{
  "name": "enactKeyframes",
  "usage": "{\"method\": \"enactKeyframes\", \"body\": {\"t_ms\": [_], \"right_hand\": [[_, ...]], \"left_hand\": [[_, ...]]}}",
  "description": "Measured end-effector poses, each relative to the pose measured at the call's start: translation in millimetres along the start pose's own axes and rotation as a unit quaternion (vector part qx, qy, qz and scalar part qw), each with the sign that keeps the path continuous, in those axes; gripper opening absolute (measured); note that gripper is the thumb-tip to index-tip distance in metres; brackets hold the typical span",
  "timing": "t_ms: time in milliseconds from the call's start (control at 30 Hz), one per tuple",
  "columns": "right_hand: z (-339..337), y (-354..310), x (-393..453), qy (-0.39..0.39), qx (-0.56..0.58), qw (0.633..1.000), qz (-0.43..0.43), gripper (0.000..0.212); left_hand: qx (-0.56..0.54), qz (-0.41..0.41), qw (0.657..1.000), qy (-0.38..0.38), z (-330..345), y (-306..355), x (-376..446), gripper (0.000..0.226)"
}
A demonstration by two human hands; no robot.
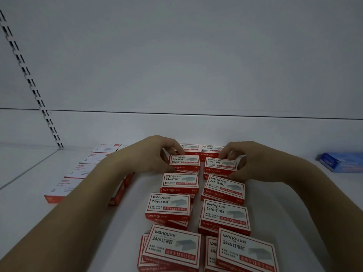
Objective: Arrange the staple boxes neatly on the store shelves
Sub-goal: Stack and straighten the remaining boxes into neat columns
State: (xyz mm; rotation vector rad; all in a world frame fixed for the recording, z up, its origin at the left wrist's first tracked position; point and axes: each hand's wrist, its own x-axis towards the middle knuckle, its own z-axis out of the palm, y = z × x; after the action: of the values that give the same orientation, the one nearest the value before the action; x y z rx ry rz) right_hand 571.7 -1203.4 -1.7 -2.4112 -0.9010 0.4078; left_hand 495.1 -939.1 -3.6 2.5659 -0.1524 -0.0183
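Note:
Red-and-white staple boxes lie in two columns of short stacks on the white shelf point(275, 193), running from the near edge toward the back wall. My left hand point(151, 154) grips a staple box point(184, 161) on top of a stack in the left column, second from the back. My right hand point(249, 160) grips the matching staple box point(221, 165) in the right column. Both hands have fingers curled over the far edge and thumbs at the near side. The nearest stacks point(172, 248) sit askew.
Another group of red-and-white boxes point(78, 171) runs along the left, partly hidden by my left forearm. A blue box point(341, 161) lies at the far right. The slotted shelf upright point(29, 79) rises at the back left.

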Motion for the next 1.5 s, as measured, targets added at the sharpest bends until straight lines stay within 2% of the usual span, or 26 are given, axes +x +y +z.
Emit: {"method": "enactKeyframes", "body": {"t_ms": [200, 300, 433, 533, 733, 1167, 1300, 1400, 1500], "right_hand": [[7, -3, 5, 0.071, -0.081, 0.994, -0.031, 0.042], [4, -5, 2, 0.086, -0.091, 0.992, -0.018, 0.044], [2, -5, -1, 0.059, -0.059, 0.996, 0.012, 0.039], [4, -2, 1, 0.042, -0.049, 0.998, 0.004, 0.034], [9, -1, 4, 0.095, -0.068, 0.993, -0.023, 0.028], [12, 1, 7, 0.105, -0.061, 0.992, -0.019, 0.028], [11, -1, 6, 0.095, -0.060, 0.994, -0.009, 0.030], [7, 0, 6, 0.081, -0.016, 0.996, 0.029, 0.039], [3, 0, 6, 0.067, 0.035, 0.994, 0.080, 0.052]], "left_hand": [[0.028, -0.003, 0.999, 0.035, 4, 4, -1, 0.037], [0.038, 0.000, 0.998, 0.054, 1, 6, -2, 0.042], [0.046, -0.045, 0.996, 0.067, -1, 5, -4, 0.055], [0.036, -0.055, 0.997, 0.049, 1, 3, -4, 0.053], [0.037, -0.038, 0.996, 0.068, 9, 3, 2, 0.040], [0.015, -0.069, 0.994, 0.084, 11, 6, 1, 0.046], [0.015, -0.112, 0.991, 0.073, 11, 7, 2, 0.055], [0.034, -0.149, 0.986, 0.063, 10, 8, 3, 0.065], [0.017, -0.137, 0.989, 0.050, 9, 9, 4, 0.045]]}}
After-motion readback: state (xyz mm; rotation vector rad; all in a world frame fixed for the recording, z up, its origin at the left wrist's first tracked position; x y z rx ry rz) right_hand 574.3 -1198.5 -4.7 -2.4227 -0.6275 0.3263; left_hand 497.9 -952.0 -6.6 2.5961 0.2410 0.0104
